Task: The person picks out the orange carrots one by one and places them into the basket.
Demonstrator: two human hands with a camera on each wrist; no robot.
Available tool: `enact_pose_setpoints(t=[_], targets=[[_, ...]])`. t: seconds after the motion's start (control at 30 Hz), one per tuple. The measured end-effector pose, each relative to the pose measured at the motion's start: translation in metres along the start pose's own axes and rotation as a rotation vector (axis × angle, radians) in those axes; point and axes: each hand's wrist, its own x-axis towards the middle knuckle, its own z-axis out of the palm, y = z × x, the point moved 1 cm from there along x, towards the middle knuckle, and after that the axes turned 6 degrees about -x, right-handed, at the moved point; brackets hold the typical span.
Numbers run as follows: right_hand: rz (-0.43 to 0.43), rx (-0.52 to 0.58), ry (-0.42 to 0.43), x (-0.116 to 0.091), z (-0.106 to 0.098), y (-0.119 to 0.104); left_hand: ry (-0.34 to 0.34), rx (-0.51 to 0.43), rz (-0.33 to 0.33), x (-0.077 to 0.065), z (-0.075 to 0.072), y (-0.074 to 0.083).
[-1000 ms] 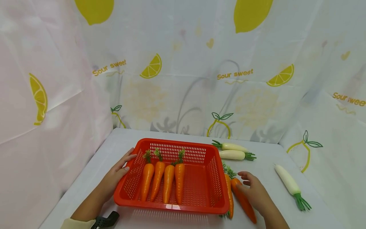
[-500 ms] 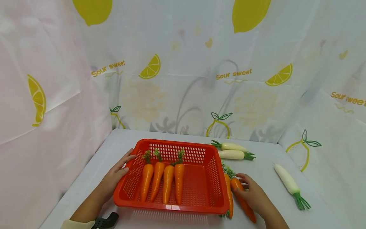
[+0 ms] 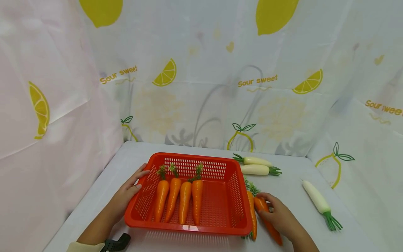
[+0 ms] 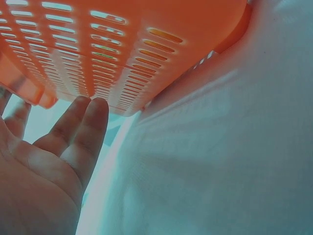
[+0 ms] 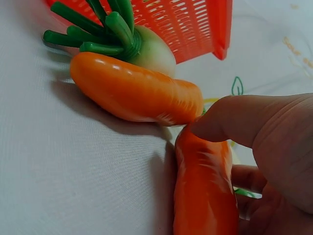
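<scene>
A red plastic basket [image 3: 217,206] holds several orange carrots [image 3: 185,203] with green tops, lying side by side in its left half. Against the basket's left side rests my left hand [image 3: 126,192], fingers fairly straight; the left wrist view shows fingertips [image 4: 95,110] touching the slotted wall. Right of the basket, my right hand [image 3: 278,211] pinches a carrot [image 3: 267,220] near its leafy end. The thumb [image 5: 230,115] lies on one side of that carrot [image 5: 203,191], with fingers on the other. Another carrot [image 5: 137,90] lies between it and the basket.
Two white radishes [image 3: 256,170] lie behind the basket's right corner, and another radish [image 3: 316,197] at far right. One more radish [image 5: 154,51], mostly hidden in the head view, sits beside the basket. Lemon-print cloth [image 3: 201,70] walls the white table [image 3: 315,231].
My right hand has come slightly down and left onto the outer carrot, and its thumb and fingers have closed on it. The left hand and basket have stayed in place.
</scene>
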Motion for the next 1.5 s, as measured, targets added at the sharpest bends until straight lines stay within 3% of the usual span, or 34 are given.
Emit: enact_pose_setpoints(t=[0.5, 0.83, 1.5], targets=[[0.02, -0.026, 0.002, -0.0002, 0.0013, -0.001, -0.018, -0.008, 0.045, 0.0, 0.0021, 0.0017], [0.022, -0.039, 0.007, 0.0003, 0.0028, -0.0014, -0.022, -0.039, 0.038, -0.0021, 0.0009, -0.0009], [0.024, 0.012, 0.025, 0.0029, 0.0013, 0.0006, -0.001, 0.001, 0.02, -0.0001, 0.0018, 0.0013]])
